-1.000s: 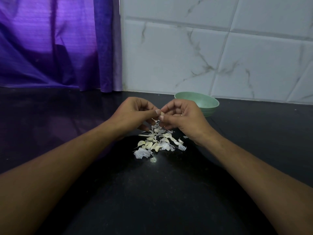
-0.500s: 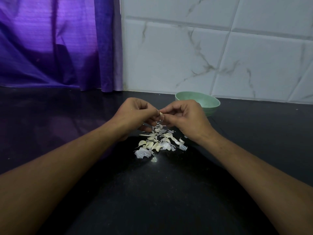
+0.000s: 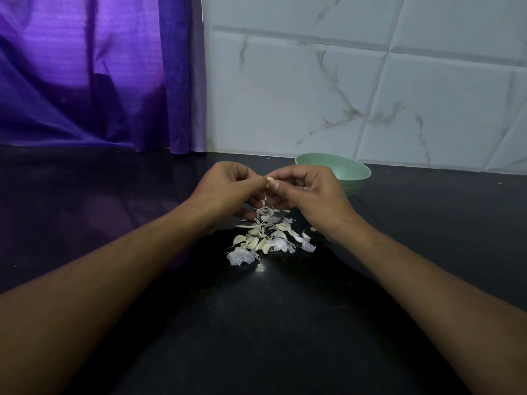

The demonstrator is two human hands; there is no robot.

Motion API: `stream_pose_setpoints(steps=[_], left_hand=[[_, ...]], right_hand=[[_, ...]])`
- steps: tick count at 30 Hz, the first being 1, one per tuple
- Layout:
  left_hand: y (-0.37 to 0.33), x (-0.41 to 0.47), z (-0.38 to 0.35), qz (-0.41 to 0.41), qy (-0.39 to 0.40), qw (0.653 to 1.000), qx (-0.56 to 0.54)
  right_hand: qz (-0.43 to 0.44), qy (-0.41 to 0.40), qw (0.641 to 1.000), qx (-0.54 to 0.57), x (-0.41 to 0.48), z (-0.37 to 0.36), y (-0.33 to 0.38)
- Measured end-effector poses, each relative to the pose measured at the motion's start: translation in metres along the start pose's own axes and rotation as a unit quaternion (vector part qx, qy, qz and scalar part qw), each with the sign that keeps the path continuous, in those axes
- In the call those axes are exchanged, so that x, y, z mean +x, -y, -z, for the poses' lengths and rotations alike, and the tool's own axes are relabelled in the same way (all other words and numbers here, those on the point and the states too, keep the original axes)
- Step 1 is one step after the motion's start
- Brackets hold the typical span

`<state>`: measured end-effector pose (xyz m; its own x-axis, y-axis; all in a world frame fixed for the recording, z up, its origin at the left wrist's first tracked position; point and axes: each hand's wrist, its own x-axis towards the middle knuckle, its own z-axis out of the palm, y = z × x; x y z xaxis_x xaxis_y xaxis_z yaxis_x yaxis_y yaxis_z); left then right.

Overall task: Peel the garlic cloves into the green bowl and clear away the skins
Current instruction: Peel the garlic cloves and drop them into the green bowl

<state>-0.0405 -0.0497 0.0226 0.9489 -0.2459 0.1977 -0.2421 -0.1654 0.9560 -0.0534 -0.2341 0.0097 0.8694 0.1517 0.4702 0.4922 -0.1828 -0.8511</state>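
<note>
Garlic clove (image 3: 269, 181) is pinched between both hands, left hand (image 3: 228, 192) and right hand (image 3: 308, 195), mid-peel above the bench (image 3: 256, 323); next, probably strip its skin and drop it in the green bowl (image 3: 353, 172).

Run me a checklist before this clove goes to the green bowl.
1. Grip: small pale garlic clove pinched between left hand and right hand: ok.
2. Clove fully peeled: cannot tell, fingers cover it.
3. Target: round green bowl upright, just beyond the right hand: ok.
4. Cleanup: papery white skins cleared off the black countertop: not ok, they lie piled under the hands.
5. Unpeeled cloves left in that pile: cannot tell.
</note>
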Motion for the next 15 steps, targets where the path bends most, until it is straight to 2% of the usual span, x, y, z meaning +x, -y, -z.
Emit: stream_pose_setpoints(steps=[3, 5, 11, 15], left_hand=[[0.0058, 0.0031, 0.0052, -0.005, -0.027, 0.998, 0.058], [0.0092, 0.0043, 0.0084, -0.002, -0.023, 0.998, 0.057], [0.0043, 0.0023, 0.0052, -0.043, 0.024, 0.999, 0.023], [0.0044, 0.0007, 0.0038, -0.043, 0.028, 0.999, 0.003]], right_hand=[[-0.007, -0.026, 0.998, 0.059, 0.0006, 0.0035, 0.0035], [-0.011, -0.039, 0.997, 0.069, 0.0017, 0.0065, 0.0043], [-0.030, -0.026, 0.999, 0.019, -0.0001, 0.0042, 0.0011], [-0.034, -0.015, 0.999, 0.004, -0.0007, 0.0035, 0.0007]])
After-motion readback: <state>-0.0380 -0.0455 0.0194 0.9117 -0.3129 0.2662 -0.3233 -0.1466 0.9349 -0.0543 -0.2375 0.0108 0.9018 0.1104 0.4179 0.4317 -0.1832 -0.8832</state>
